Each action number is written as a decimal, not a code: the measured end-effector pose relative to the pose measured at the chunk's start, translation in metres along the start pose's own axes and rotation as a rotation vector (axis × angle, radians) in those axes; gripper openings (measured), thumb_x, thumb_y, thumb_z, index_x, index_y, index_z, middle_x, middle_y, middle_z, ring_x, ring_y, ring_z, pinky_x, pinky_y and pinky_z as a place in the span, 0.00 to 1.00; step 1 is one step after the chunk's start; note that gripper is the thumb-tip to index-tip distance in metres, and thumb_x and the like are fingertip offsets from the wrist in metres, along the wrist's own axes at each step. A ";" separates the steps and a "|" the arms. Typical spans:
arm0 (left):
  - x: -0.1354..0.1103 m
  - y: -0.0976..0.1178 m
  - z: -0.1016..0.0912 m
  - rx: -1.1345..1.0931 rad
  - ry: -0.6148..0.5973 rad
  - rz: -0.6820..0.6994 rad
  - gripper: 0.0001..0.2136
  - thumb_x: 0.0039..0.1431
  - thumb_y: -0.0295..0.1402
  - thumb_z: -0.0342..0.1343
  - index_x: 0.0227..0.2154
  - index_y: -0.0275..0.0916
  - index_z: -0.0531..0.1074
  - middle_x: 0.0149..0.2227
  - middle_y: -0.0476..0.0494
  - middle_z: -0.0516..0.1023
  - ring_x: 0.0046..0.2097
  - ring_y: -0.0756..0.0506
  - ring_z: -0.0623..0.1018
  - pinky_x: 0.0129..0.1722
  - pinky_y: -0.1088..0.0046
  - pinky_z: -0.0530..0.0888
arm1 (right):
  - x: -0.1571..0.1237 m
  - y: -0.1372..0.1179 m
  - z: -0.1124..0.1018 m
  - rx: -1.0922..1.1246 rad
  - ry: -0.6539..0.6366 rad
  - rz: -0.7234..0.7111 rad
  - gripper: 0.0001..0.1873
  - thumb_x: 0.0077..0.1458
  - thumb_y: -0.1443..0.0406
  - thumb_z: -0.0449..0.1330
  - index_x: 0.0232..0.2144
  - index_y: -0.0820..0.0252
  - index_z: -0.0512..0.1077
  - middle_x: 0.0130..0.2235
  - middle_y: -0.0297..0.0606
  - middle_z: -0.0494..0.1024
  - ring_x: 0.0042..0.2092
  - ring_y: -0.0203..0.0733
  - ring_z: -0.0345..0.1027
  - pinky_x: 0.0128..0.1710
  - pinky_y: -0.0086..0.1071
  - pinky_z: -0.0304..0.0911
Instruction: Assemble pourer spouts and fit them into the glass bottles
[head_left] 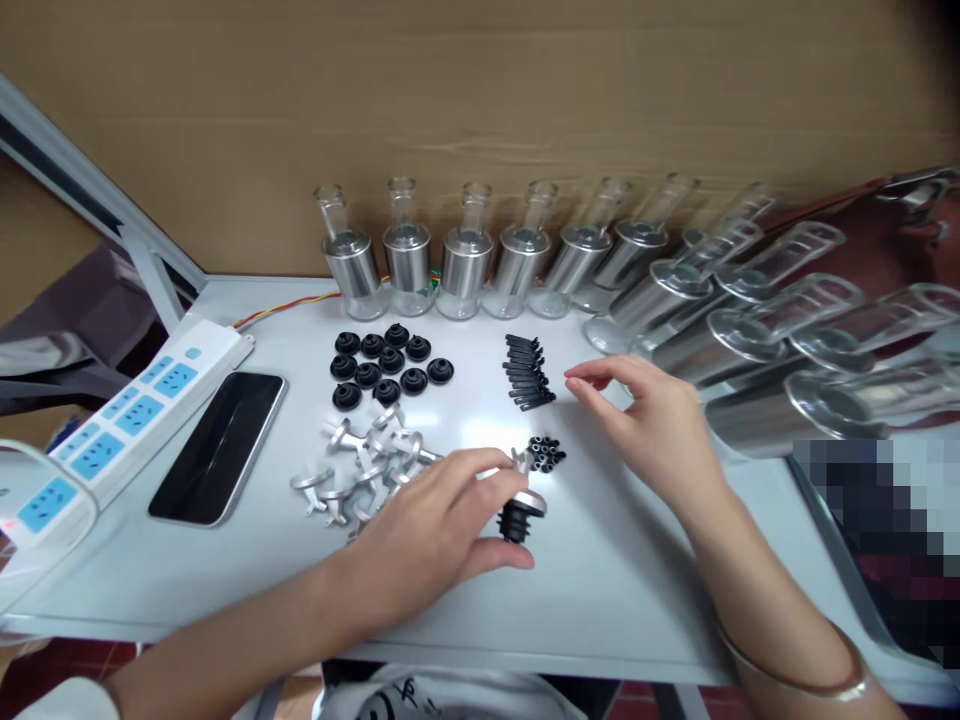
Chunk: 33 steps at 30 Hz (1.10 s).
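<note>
The left hand reaches over the front edge of the tabletop from its left half, forearm slanting inward, fingers curved above and thumb stretched out below, clamped on a bottle stopper. The right hand comes over the front edge near its right corner, wrist bent inward, thumb and index fingertip slightly apart, with nothing visible held, just beside a row of black tubes.

The stopper is held above the tabletop, nearer the front edge than the far one, about midway between the side edges. It has a silvery metal disc with a metal piece on the far side and a black, ribbed plug toward the front edge; the fingers hide part of it.

Just beyond it lie small black rings in a cluster. Left of the stopper is a heap of silvery metal fittings, partly behind the hand, and farther back sit black rubber plugs. Steel-sleeved glass bottles line the far edge and bend down along the right. Toward the left edge lie a smartphone and a white power strip
</note>
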<state>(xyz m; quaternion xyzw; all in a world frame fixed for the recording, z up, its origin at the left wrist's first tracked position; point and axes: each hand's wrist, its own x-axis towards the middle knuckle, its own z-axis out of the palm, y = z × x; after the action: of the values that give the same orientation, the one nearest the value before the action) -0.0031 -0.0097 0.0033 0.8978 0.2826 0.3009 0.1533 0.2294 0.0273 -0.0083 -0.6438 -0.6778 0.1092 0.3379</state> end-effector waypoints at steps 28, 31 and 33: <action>-0.002 0.002 0.003 0.049 0.033 0.057 0.08 0.68 0.36 0.44 0.43 0.39 0.65 0.39 0.43 0.75 0.41 0.47 0.75 0.40 0.69 0.72 | -0.001 -0.001 -0.003 0.252 -0.019 0.192 0.05 0.48 0.63 0.59 0.25 0.57 0.67 0.28 0.35 0.76 0.31 0.40 0.70 0.32 0.32 0.63; -0.002 0.002 0.004 0.023 0.011 0.071 0.12 0.68 0.40 0.45 0.44 0.36 0.65 0.39 0.42 0.76 0.40 0.47 0.75 0.40 0.69 0.71 | -0.003 -0.004 -0.003 0.311 -0.007 0.202 0.05 0.51 0.62 0.59 0.29 0.57 0.67 0.28 0.34 0.74 0.30 0.39 0.69 0.31 0.32 0.63; -0.001 0.001 0.004 -0.006 -0.004 0.075 0.13 0.67 0.40 0.46 0.44 0.35 0.65 0.39 0.42 0.77 0.40 0.46 0.75 0.41 0.68 0.71 | -0.004 -0.006 -0.003 0.333 -0.009 0.191 0.05 0.52 0.62 0.58 0.30 0.57 0.68 0.28 0.34 0.73 0.30 0.38 0.69 0.30 0.32 0.63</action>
<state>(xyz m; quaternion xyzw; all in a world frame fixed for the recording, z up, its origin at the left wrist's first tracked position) -0.0013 -0.0116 0.0004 0.9079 0.2478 0.3053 0.1451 0.2257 0.0217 -0.0038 -0.6399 -0.5879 0.2543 0.4246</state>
